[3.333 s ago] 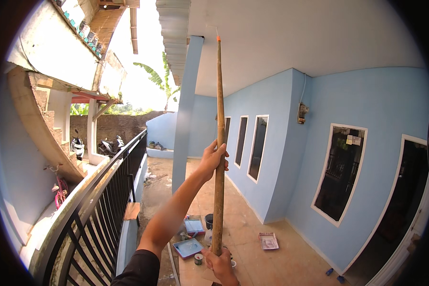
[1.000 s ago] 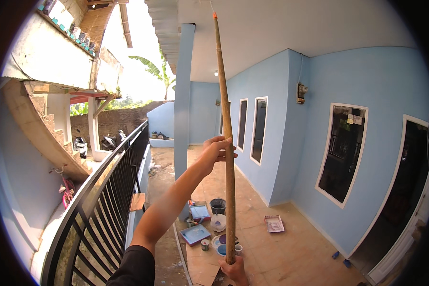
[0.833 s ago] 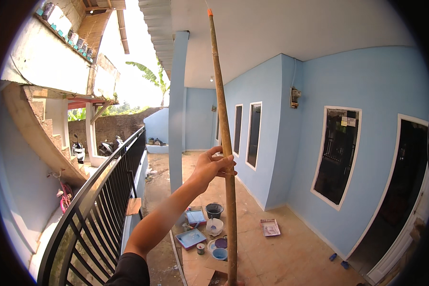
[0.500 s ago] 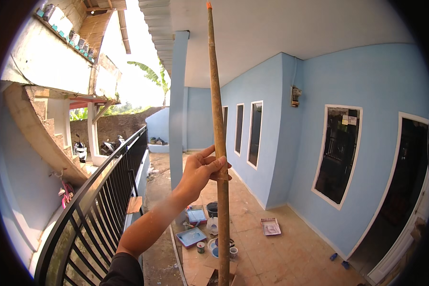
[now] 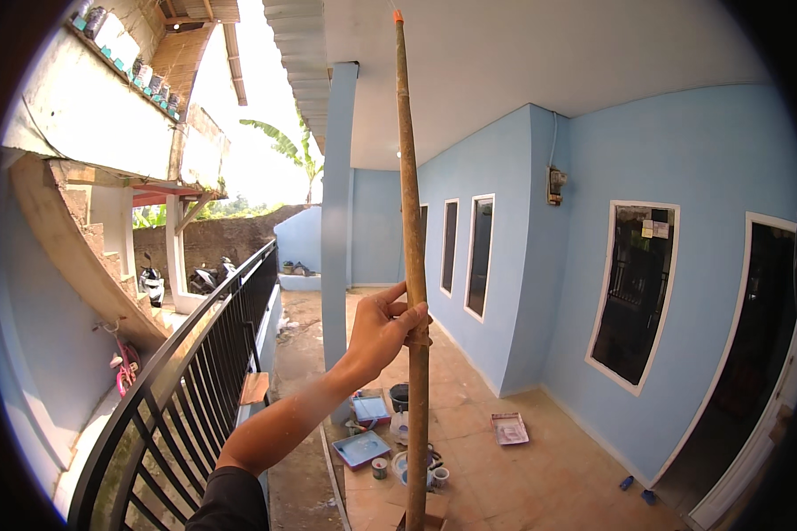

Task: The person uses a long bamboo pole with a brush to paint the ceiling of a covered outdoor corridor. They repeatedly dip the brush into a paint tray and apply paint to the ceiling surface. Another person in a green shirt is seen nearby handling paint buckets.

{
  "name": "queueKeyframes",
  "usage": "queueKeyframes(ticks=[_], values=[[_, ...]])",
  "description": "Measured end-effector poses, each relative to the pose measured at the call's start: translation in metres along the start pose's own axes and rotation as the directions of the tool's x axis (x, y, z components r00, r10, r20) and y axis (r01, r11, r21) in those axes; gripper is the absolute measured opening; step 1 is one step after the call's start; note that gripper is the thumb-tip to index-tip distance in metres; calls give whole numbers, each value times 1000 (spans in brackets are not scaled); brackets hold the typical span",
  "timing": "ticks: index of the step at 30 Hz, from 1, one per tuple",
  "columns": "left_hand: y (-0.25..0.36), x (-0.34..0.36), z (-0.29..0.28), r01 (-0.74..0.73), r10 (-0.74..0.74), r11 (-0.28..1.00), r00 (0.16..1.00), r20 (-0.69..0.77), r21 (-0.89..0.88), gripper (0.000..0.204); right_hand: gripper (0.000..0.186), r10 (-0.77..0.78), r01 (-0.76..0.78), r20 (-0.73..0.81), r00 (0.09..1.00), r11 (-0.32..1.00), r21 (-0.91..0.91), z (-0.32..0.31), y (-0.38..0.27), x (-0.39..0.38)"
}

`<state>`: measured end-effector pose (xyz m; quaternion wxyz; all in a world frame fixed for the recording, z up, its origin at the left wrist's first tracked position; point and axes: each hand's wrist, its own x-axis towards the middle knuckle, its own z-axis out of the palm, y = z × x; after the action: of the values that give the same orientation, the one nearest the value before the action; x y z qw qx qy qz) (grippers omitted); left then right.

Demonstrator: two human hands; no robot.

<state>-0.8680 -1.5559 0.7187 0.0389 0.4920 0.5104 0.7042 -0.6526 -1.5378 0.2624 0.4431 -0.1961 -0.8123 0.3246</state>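
The left hand (image 5: 385, 329) is wrapping its fingers around the long bamboo pole (image 5: 409, 221), which is standing upright with its orange tip just under the white ceiling (image 5: 522, 62). Paint trays and tins (image 5: 390, 438) are sitting on the tiled floor below. Since half a second ago, the pole is leaning less; the right hand is staying out of view.

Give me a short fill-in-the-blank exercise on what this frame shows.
1. The left hand grips a long bamboo pole that stands nearly ____.
2. The pole's top end has a small ____ tip.
3. On the tiled floor near the pole's foot lie paint trays coloured ____.
4. The black railing runs on the person's ____ side.

Missing words: upright; orange; blue; left
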Motion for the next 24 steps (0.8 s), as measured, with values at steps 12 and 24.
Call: queueKeyframes(ticks=[12, 24], values=[[8, -45, 12, -15, 16, 991, 1000, 6, -133, 62, 20, 228, -453, 451, 863, 745, 490, -11, -21, 60], [-20, 120, -72, 51, -48, 998, 997, -62, 48, 56, 32, 250, -465, 427, 869, 709, 531, 57, -31, 111]])
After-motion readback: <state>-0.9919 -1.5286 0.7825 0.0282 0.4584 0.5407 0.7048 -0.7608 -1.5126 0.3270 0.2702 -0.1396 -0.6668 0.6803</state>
